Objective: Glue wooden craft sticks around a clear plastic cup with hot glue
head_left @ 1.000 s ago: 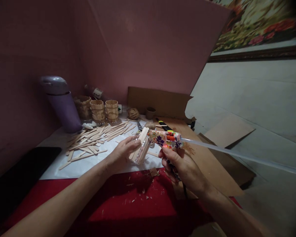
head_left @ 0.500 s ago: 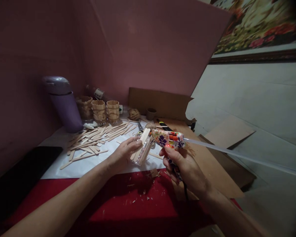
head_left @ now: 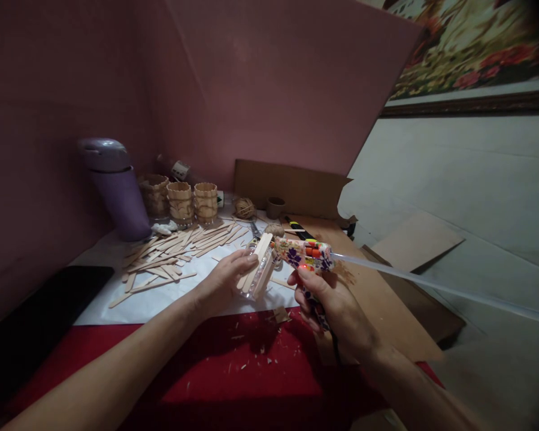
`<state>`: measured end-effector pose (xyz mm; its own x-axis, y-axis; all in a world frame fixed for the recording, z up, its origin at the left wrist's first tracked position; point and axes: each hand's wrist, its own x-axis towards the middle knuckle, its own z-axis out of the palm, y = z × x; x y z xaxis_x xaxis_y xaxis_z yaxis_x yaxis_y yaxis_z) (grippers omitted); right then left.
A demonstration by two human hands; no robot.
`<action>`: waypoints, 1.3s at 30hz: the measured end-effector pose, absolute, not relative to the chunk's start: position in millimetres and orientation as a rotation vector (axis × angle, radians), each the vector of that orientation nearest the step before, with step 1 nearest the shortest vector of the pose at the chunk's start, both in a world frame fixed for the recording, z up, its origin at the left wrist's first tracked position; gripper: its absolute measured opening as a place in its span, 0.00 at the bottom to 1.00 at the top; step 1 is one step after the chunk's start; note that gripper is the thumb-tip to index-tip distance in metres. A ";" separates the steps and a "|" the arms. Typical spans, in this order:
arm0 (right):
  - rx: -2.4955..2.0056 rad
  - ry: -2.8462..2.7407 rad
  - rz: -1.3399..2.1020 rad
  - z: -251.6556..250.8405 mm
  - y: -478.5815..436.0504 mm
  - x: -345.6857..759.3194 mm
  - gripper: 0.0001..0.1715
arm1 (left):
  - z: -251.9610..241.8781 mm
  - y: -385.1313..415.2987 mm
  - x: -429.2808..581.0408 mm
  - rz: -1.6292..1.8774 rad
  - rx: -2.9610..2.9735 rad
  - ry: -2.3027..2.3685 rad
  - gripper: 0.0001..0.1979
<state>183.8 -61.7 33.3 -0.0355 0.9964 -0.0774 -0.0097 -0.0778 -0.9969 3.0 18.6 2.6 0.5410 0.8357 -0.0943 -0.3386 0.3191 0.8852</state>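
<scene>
My left hand (head_left: 224, 279) is closed round a clear glass cup (head_left: 257, 274) that has several wooden craft sticks stuck along its side, tilted toward the right. My right hand (head_left: 330, 305) grips a flower-patterned hot glue gun (head_left: 304, 254) with a red light lit. Its nozzle points left and meets the sticks on the cup. A long clear glue stick (head_left: 431, 285) juts out of the gun's back to the right.
Loose craft sticks (head_left: 175, 251) lie on white paper. Behind them stand three stick-covered cups (head_left: 179, 200), a purple flask (head_left: 114, 188), a twine ball (head_left: 244, 208), scissors (head_left: 254, 229) and a cardboard sheet (head_left: 377, 287). Wood chips litter the red cloth (head_left: 233, 371). A black object (head_left: 40, 311) lies left.
The glue gun's nozzle has shifted slightly along the sticks on the cup. Both hands stay almost in place.
</scene>
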 end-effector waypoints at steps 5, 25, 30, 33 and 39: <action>-1.219 -1.168 1.333 28.9 -59.7 185.4 0.25 | 3.1 18.4 3.2 0.833 0.952 0.605 0.23; -1.095 -1.202 1.239 37.4 -60.2 184.4 0.26 | -1.5 20.2 5.7 0.824 0.947 0.624 0.25; -1.117 -1.116 1.026 35.4 -53.4 207.1 0.27 | -2.9 22.9 3.4 0.839 0.942 0.618 0.23; -1.344 -1.186 0.874 25.3 -48.0 239.7 0.28 | -1.4 25.4 0.4 0.886 0.921 0.605 0.21; -2.105 -1.598 0.295 -1.2 -44.9 296.6 0.20 | 6.2 33.8 -12.2 0.955 0.846 0.640 0.19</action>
